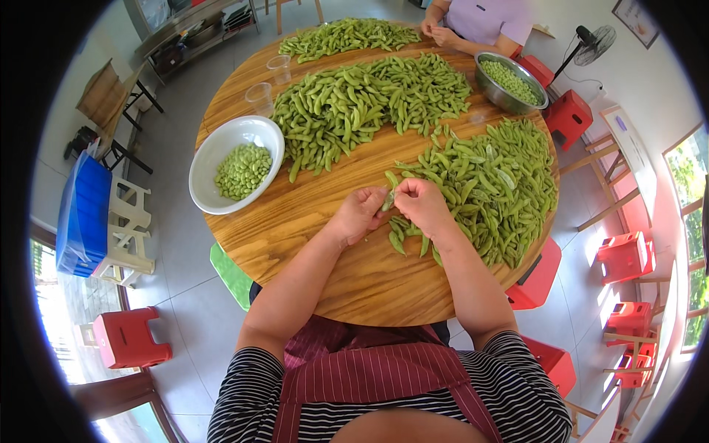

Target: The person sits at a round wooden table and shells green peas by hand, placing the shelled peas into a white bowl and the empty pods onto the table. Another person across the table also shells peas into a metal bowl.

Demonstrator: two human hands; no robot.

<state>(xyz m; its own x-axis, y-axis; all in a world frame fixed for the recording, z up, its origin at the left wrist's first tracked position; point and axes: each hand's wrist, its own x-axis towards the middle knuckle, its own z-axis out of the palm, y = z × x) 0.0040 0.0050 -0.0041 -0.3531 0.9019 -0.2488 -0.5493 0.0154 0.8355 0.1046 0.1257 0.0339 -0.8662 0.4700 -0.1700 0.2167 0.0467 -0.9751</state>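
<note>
My left hand [360, 214] and my right hand [422, 206] meet above the wooden round table [310, 255]. Both are closed, pinching one green soybean pod [389, 198] between their fingertips. Fingers hide part of that pod. Just right of my right hand spreads a big heap of pods [491, 188], some flattened and pale, with a few lying loose below my fingers. Left of my hands stands a white bowl [201, 179] with shelled green beans [244, 171] in its bottom.
A larger pod pile [362, 100] covers the table's middle, another [347, 37] its far edge. Two clear plastic cups [260, 97] stand at far left. At far right, a person [487, 26] sits by a metal bowl [509, 102] of beans. Red stools [569, 118] surround the table.
</note>
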